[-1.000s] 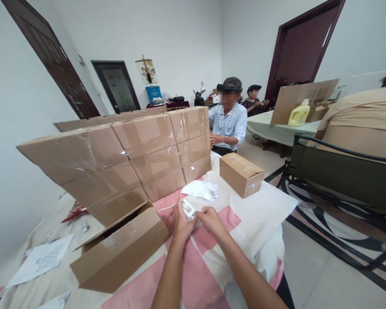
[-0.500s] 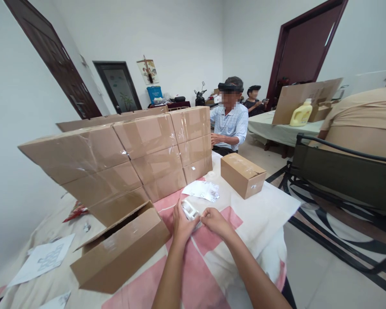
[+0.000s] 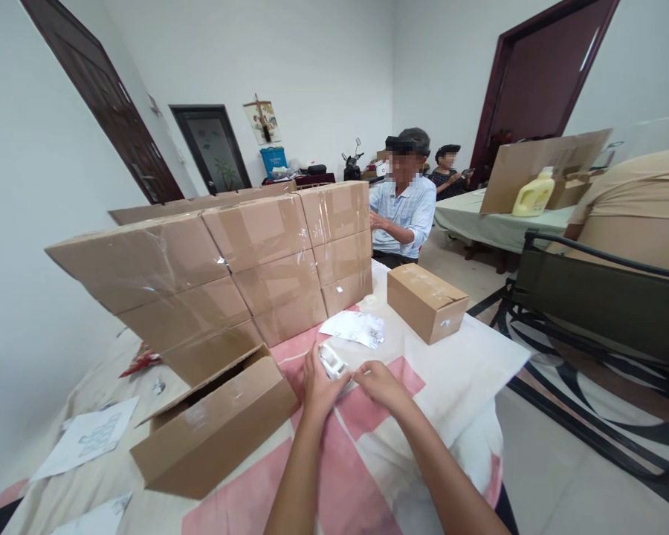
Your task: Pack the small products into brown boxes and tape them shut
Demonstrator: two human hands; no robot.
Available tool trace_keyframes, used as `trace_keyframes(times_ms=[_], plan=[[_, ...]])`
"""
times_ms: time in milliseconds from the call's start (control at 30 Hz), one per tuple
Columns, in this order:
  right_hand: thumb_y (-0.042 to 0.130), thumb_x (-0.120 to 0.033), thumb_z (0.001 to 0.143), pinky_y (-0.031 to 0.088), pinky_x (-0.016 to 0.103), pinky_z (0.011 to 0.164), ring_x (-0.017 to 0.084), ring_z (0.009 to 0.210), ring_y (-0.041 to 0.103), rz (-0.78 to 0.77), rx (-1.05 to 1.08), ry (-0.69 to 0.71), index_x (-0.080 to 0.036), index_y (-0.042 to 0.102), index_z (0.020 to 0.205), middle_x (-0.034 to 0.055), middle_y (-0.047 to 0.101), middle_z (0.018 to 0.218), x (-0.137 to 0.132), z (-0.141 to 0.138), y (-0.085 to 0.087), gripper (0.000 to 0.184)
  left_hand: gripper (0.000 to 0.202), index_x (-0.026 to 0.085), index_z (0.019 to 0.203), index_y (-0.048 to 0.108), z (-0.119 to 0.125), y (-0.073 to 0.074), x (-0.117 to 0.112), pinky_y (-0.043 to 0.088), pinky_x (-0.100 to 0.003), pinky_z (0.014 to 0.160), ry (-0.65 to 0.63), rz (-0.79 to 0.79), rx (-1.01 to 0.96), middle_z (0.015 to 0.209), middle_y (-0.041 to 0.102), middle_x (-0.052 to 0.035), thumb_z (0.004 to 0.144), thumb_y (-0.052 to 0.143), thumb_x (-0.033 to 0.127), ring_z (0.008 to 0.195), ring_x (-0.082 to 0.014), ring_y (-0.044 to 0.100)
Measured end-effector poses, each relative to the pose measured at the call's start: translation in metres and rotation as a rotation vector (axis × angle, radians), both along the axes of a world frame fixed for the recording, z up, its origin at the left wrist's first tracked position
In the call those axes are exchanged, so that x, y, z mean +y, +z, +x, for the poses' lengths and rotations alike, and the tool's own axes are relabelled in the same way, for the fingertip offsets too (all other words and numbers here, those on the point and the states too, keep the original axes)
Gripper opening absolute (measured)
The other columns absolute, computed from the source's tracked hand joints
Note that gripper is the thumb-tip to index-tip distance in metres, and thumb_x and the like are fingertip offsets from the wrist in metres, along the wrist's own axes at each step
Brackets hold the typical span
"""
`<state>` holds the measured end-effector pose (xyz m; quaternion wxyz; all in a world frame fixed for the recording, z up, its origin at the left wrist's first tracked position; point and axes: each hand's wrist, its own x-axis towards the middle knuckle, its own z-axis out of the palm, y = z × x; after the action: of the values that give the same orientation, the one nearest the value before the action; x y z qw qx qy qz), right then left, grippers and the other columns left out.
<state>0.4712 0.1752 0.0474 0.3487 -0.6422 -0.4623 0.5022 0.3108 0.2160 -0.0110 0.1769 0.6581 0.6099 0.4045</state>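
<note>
My left hand (image 3: 317, 385) and my right hand (image 3: 383, 385) meet over the pink and white cloth (image 3: 362, 461) on the table. Between them is a small white packaged item (image 3: 333, 362); the left fingers are wrapped round it and the right fingers pinch its near end. An open cardboard box (image 3: 217, 427) lies on its side just left of my left hand. A heap of small white packets (image 3: 354, 328) lies just beyond my hands.
A wall of taped cardboard boxes (image 3: 245, 260) stands behind the open one. A single closed box (image 3: 427, 302) sits at the right. A person in a light blue shirt (image 3: 402, 212) sits across the table. Paper sheets (image 3: 86, 438) lie at left; a dark chair (image 3: 602, 305) stands right.
My hands stay together on the white item with barely any movement. The view has swung slightly, and the person opposite has raised a hand.
</note>
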Motion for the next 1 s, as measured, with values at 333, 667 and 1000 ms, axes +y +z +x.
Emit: trace_keyframes(times_ms=[333, 667, 1000], plan=[[0.064, -0.034, 0.089, 0.025, 0.022, 0.047, 0.008, 0.045, 0.038, -0.026, -0.025, 0.089, -0.018, 0.049, 0.066, -0.0057, 0.044, 0.047, 0.0, -0.001, -0.004, 0.031, 0.102, 0.027, 0.153, 0.027, 0.0, 0.005, -0.002, 0.035, -0.053, 0.117, -0.004, 0.014, 0.008, 0.148, 0.046, -0.0145, 0.067, 0.081, 0.034, 0.141, -0.0359, 0.041], [0.055, -0.036, 0.096, 0.016, 0.02, 0.042, 0.005, 0.039, 0.025, -0.089, 0.145, 0.114, -0.022, 0.039, 0.074, -0.0109, 0.033, 0.047, 0.004, -0.004, -0.007, 0.03, 0.105, 0.024, 0.155, 0.026, -0.001, 0.006, -0.004, 0.034, -0.055, 0.117, -0.008, -0.007, 0.03, 0.148, 0.044, -0.0159, 0.068, 0.082, 0.044, 0.141, -0.0374, 0.04], [0.06, -0.036, 0.095, 0.018, 0.024, 0.044, 0.006, 0.04, 0.03, -0.071, -0.005, 0.162, -0.021, 0.04, 0.063, -0.0075, 0.037, 0.043, 0.007, 0.0, -0.018, 0.041, 0.108, 0.025, 0.155, 0.027, -0.001, 0.009, -0.006, 0.035, -0.054, 0.117, -0.013, 0.012, 0.023, 0.147, 0.045, -0.0146, 0.064, 0.085, 0.037, 0.14, -0.0356, 0.042]])
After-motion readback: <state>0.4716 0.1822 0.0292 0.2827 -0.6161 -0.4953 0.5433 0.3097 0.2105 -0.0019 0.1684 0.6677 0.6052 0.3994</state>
